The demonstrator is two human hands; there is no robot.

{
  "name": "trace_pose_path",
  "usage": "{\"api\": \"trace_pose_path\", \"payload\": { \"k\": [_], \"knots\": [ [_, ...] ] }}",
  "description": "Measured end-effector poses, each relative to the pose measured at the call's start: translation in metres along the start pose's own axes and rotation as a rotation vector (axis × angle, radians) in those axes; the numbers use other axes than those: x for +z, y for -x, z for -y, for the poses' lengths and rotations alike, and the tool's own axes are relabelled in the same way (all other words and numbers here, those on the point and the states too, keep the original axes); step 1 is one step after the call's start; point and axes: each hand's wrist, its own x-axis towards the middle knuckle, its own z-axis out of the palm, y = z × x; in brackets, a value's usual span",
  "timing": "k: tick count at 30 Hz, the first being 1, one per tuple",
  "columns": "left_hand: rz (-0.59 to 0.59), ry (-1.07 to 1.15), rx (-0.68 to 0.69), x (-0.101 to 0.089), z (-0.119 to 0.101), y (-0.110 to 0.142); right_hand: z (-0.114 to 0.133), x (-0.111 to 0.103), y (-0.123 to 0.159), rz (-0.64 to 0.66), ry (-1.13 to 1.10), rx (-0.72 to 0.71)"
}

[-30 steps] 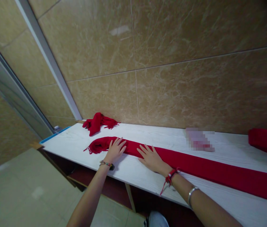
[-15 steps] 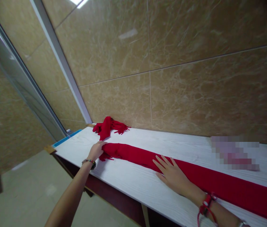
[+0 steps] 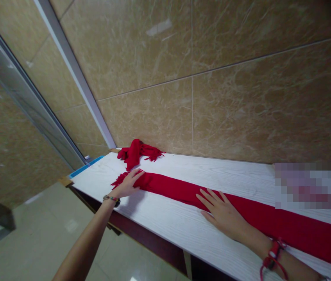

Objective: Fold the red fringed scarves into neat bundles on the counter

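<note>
The white tabletop [image 3: 159,214] bears scarf [image 3: 259,214] and bunched cloth [image 3: 134,153].

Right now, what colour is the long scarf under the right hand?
The long scarf is solid red, no pattern visible; best seen in the head view.

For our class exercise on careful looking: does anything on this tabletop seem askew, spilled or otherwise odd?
The red fringed cloth by the wall looks odd: it lies bunched, while the long red cloth beneath the left hand and right hand is spread flat. A pixelated patch at right hides whatever is there. No spill shows.
</note>
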Motion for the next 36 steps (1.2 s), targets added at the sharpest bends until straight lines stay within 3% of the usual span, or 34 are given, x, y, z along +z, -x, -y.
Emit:
{"api": "trace_pose_path", "payload": {
  "k": [2,4,8,14,21,25,28,31,34,36],
  "knots": [
    [-0.012,0.051,0.145,0.002,-0.028,-0.010,0.000,0.001,0.000,-0.004,0.008,-0.002],
    [-0.041,0.063,0.163,0.007,-0.049,-0.017,-0.001,0.002,0.000,-0.002,0.016,-0.006],
    [-0.072,0.033,0.116,0.018,-0.058,-0.023,0.000,0.000,0.000,-0.009,0.025,-0.015],
    [-0.059,-0.037,0.069,0.022,-0.031,-0.019,0.000,-0.001,-0.001,-0.008,0.013,-0.007],
    [-0.007,-0.057,-0.048,0.022,0.021,-0.001,0.001,-0.001,0.000,-0.015,-0.010,-0.012],
    [0.040,-0.169,-0.027,0.014,0.030,0.003,0.001,-0.003,0.000,-0.015,0.002,-0.012],
    [0.004,-0.243,-0.035,0.009,0.014,0.003,0.001,-0.004,0.000,-0.012,0.011,-0.018],
    [-0.024,-0.184,0.090,0.008,-0.016,0.001,0.002,-0.006,-0.001,-0.035,0.013,-0.030],
    [0.044,-0.060,0.239,0.010,-0.040,-0.002,0.003,-0.005,-0.003,-0.038,0.004,-0.093],
    [0.106,0.000,0.252,0.013,-0.046,-0.004,0.001,-0.004,-0.003,-0.002,-0.008,-0.157]
  ]
}}
